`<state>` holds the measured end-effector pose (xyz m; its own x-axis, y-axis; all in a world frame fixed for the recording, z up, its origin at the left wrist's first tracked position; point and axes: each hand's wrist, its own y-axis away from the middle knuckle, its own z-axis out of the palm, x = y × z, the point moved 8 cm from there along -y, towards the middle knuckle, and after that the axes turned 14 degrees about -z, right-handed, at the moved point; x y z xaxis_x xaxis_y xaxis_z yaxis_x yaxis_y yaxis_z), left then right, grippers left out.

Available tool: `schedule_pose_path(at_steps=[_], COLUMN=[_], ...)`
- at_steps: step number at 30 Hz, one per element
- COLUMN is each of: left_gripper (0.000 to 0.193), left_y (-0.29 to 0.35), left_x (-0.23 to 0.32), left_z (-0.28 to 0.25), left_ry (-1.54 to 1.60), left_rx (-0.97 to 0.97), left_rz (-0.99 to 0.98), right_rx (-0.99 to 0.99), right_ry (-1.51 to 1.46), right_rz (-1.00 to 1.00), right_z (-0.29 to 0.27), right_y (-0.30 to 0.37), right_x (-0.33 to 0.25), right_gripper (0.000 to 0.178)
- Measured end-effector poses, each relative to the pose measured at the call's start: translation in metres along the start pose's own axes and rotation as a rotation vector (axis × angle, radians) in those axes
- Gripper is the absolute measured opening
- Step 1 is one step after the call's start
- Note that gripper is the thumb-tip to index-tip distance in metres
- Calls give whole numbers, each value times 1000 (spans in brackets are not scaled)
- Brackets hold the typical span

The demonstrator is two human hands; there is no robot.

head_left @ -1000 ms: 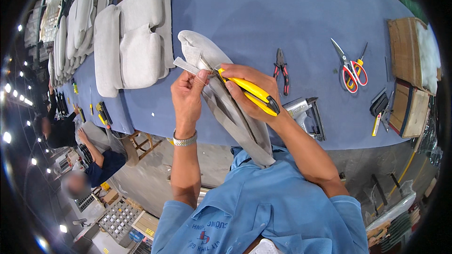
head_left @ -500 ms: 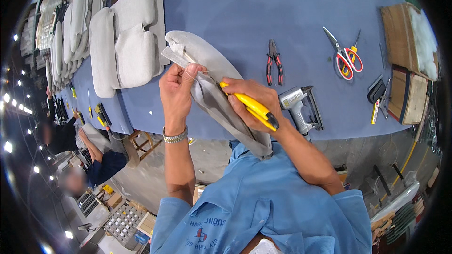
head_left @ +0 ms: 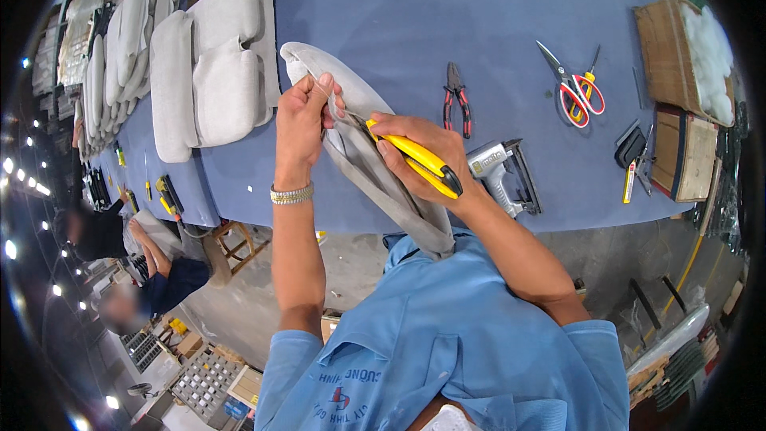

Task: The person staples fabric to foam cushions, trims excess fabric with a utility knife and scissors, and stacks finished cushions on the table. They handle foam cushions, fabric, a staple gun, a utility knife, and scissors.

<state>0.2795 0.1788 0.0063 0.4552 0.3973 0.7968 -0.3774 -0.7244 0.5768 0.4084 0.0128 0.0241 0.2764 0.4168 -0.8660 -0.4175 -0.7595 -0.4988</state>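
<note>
At the far left, a pile of pale grey cushions [head_left: 130, 52] is heaped up, and below it a co-worker in a dark sleeve [head_left: 179, 278] rests a hand on a grey piece. Next, on the blue table [head_left: 359, 0], lie grey pads [head_left: 219, 96] set close together. The left hand [head_left: 306, 112], with a metal watch [head_left: 293, 194] on its wrist, is bent over the open side of a long grey cushion [head_left: 361, 94], thumb against forefinger; I cannot tell what lies between them. The cushion slants from the table down to the person's blue shirt [head_left: 447, 303]. The right hand [head_left: 435, 142] is wrapped around a yellow knife [head_left: 416, 156], its front end at the cushion's opening. Further right lie red-and-black pliers [head_left: 456, 102], a silver staple gun [head_left: 496, 169] near the right forearm, red-handled scissors [head_left: 570, 92] overlapping a yellow-handled tool [head_left: 590, 77], a small knife [head_left: 629, 182], and a cardboard box [head_left: 661, 48] of white stuffing [head_left: 706, 64].
</note>
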Motion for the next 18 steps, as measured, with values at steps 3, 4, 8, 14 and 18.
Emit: schedule_pose_path(at_steps=[3,4,8,14,18], left_gripper=[32,32,31,32,31], left_y=[-1,-2,-5,-3,5], left_x=[2,3,0,2,-1], left_z=[3,4,3,5,3], left_ry=[3,4,53,99,139], left_rx=[-38,-48,-97,-144,-142], left_rz=[-45,-61,-89,-91,-65], right_rx=[-4,-4,-36,-109,-101], right_ry=[20,26,45,67,75], right_rz=[-14,-14,37,120,98], right_z=[1,0,-6,-24,-35], right_y=[2,3,17,46,67], right_x=[-4,-6,-13,-31,-45], right_gripper=[21,21,19,15,20])
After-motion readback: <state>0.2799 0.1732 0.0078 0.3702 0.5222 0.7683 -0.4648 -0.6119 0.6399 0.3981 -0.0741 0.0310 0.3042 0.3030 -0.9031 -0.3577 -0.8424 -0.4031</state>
